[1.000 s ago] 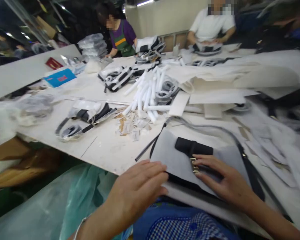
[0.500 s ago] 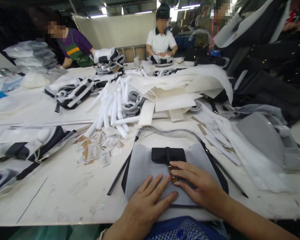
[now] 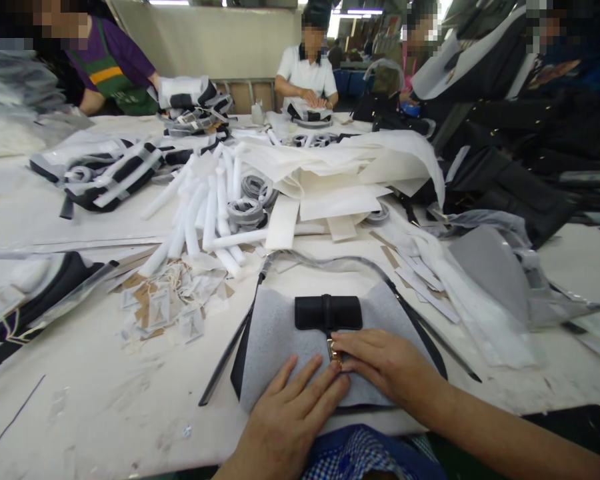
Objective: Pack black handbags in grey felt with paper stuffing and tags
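- Head view: 1 handbag (image 3: 370, 303), black at the sides with a grey front, lying flat on the white table (image 3: 105, 413), at the near edge, directly before the person.
- Black tab (image 3: 329, 313), 1, crossing the upper middle of the grey front; a narrow strip runs down from it.
- Gold-coloured buckle (image 3: 334, 350), 1, below the tab.
- Strap (image 3: 330, 260), 1, arched on the table behind the handbag.
- Left hand (image 3: 290, 413): released, grasping nothing; laid on the lower front, fingers spread, fingertips just beside the buckle.
- Right hand (image 3: 397, 370): bent, thumb and fingers at the buckle; cannot tell whether they pinch it or only rest there.
- Small tags and packets (image 3: 160, 307), loose heap, left of the handbag.
- White rods (image 3: 200, 220), piled, beyond the tags.
- Grey coils (image 3: 247, 212), stacked, beside the rods.
- White sheets (image 3: 345, 203), overlapping, behind the strap.
- Wrapped item (image 3: 45, 293), black and white, cut off by the left edge.
- Grey panel (image 3: 490, 267), beside clear wrap, right.
- Black goods (image 3: 510, 173), heaped, far right.
- Co-workers across the table, 2 among others: a person in a white shirt (image 3: 307, 73), hands on a wrapped piece; a person in a green apron (image 3: 113, 80), left.
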A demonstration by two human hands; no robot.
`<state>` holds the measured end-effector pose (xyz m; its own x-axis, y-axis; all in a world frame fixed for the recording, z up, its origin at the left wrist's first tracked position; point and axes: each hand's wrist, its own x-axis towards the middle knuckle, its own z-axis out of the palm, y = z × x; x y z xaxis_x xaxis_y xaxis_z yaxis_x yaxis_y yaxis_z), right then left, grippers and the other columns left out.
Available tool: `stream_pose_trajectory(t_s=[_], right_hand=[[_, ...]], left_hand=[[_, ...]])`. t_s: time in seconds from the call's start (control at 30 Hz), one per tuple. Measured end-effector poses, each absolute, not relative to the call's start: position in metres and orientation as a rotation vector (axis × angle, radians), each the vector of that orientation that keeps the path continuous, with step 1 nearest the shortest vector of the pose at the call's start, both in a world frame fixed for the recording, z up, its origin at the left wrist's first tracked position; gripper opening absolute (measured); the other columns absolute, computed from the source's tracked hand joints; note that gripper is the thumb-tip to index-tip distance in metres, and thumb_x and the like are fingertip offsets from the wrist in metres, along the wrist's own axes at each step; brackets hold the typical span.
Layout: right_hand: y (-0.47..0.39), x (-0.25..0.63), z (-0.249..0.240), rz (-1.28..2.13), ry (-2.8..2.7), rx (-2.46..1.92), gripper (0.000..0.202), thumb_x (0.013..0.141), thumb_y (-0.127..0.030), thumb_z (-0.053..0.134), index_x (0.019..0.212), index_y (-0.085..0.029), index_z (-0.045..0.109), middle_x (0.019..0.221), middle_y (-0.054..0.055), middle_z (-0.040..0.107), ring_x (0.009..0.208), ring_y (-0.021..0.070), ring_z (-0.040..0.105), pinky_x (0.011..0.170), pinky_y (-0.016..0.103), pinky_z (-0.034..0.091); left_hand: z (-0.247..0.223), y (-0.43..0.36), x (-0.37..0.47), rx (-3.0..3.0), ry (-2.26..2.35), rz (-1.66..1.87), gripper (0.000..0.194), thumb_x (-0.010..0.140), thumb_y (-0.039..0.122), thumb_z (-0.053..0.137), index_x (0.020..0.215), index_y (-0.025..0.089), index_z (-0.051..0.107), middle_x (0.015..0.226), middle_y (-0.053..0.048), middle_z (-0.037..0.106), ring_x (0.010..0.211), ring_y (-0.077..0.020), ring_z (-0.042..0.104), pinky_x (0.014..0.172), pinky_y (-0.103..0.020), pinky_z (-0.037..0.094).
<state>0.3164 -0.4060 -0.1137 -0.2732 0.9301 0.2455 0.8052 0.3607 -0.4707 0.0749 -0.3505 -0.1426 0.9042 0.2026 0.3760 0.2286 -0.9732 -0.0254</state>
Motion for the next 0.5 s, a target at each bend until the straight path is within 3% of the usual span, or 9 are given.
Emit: stream_pose_trajectory(t_s=[0.17,0.33,0.5], right_hand=[[-0.397,0.316,-0.109,0.444,-2.245,-1.572,0.028,0.090,-0.019,0.069,0.117,-0.023,0.071,0.107,0.006,0.073,0.093,0.0220,0.070,0.080,0.034,0.056],[-0.384,0.327,-0.110,0.658,-2.173,-1.552,0.025,0.085,-0.025,0.076,0.111,-0.024,0.075,0.098,0.004,0.071,0.088,0.0173,0.068,0.078,0.027,0.052],[-0.376,0.330,-0.104,0.372,-2.447,-1.340,0.020,0.096,-0.031,0.063,0.111,-0.023,0.074,0.093,0.005,0.072,0.083,0.0191,0.064,0.072,0.031,0.048]], left_hand=[[-0.138,-0.350,0.077,-3.029,-0.353,-0.590,0.043,0.107,0.026,0.028,0.142,0.023,0.052,0.148,0.008,0.053,0.135,-0.0159,0.047,0.125,-0.038,0.006],[-0.139,-0.347,0.076,-3.003,-0.300,-0.552,0.043,0.107,0.030,0.027,0.145,0.027,0.047,0.152,0.010,0.048,0.135,-0.0159,0.046,0.117,-0.036,0.027],[-0.144,-0.342,0.077,-2.891,-0.237,-0.625,0.042,0.107,0.032,0.029,0.141,0.029,0.052,0.153,0.008,0.046,0.130,-0.0168,0.050,0.111,-0.035,0.035]])
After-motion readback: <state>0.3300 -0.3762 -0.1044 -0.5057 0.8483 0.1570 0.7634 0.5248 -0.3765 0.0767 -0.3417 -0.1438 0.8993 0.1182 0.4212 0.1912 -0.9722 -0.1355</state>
